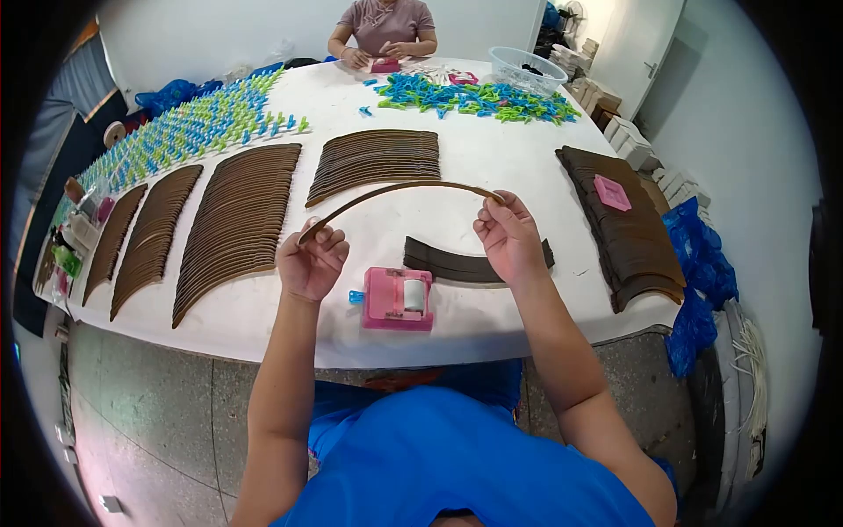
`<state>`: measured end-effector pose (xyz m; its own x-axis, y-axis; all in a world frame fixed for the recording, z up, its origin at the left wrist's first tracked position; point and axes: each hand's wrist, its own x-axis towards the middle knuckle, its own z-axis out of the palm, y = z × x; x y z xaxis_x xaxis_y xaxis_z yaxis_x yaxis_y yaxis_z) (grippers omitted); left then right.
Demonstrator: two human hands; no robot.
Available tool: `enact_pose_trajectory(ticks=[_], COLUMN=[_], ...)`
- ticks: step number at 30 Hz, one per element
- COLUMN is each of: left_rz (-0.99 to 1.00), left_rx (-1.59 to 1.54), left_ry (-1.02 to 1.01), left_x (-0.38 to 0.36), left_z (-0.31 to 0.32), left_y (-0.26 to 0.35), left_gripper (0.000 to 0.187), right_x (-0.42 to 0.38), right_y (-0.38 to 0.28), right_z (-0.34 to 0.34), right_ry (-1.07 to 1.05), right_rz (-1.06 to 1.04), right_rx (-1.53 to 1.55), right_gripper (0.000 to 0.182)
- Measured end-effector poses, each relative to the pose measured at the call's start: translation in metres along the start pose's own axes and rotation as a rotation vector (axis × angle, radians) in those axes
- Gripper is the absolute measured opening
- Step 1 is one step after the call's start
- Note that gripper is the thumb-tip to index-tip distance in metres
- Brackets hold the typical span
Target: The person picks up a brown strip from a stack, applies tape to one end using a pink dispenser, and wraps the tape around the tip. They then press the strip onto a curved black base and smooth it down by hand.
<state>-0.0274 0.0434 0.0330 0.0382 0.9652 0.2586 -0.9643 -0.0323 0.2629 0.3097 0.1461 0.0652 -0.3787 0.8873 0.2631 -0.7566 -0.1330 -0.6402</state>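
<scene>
I saw the brown strip arch crosswise beyond the pink dispenser. Right hand and nearer left hand pinched the strip's ends

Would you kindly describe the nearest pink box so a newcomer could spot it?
On the white table, find the near edge in front of the blue shirt. Right of the left hand sits the pink box. Unlike the pink tray on the right-hand stack, it carries a white roll, and a blue piece juts from its left side.
</scene>
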Motion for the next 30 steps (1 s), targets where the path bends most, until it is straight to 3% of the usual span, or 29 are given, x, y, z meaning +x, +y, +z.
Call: enact_pose_trajectory(ticks=[2,4,5,7,8,14,22,24,25,27,28,30], left_rz=[0.065,0.082,0.076,0.282,0.292,0.121,-0.103,-0.207,-0.209,-0.400,-0.069,-0.014], left_rx=[-0.048,-0.099,-0.106,-0.068,-0.042,0.168,0.365,0.703,0.707,1.574,2.050,2.233], left_ry=[0.065,0.200,0.171,0.488,0.552,0.741,0.700,0.654,0.652,0.550,0.337,0.290], left_x=[0.005,0.013,0.017,0.029,0.034,0.068,0.079,0.072,0.068,0.060,0.055,0.045], left_z=[-0.012,-0.034,-0.047,-0.039,-0.040,-0.045,-0.044,-0.037,-0.027,-0.011,-0.022,-0.034], left_y=[-0.008,-0.010,-0.011,-0.021,-0.022,-0.019,-0.009,-0.009,-0.010,-0.013,-0.017,-0.023], left_gripper=[0.014,0.013,0.014,0.018,0.021,0.017,0.019,0.022,0.022,0.024,0.021,0.022], right_x=[0.005,0.011,0.015,0.025,0.030,0.058,0.095,0.102,0.109,0.120,0.125,0.130], right_y=[0.006,0.014,0.017,0.024,0.026,0.040,0.050,0.052,0.056,0.067,0.070,0.073], right_z=[0.003,-0.003,-0.008,-0.013,-0.016,-0.009,-0.015,-0.027,-0.045,-0.079,-0.086,-0.098], right_ry=[0.164,0.167,0.183,0.174,0.165,0.097,0.053,0.073,0.077,0.002,0.007,-0.037], right_rz=[0.001,0.010,0.000,0.018,0.018,0.055,0.132,0.171,0.168,0.149,0.147,0.083], right_rx=[-0.145,-0.190,-0.235,-0.277,-0.330,-0.618,-0.865,-0.974,-0.971,-1.117,-1.114,-1.605], right_gripper=[0.010,0.011,0.011,0.011,0.010,0.011,0.012,0.014,0.014,0.020,0.020,0.026])
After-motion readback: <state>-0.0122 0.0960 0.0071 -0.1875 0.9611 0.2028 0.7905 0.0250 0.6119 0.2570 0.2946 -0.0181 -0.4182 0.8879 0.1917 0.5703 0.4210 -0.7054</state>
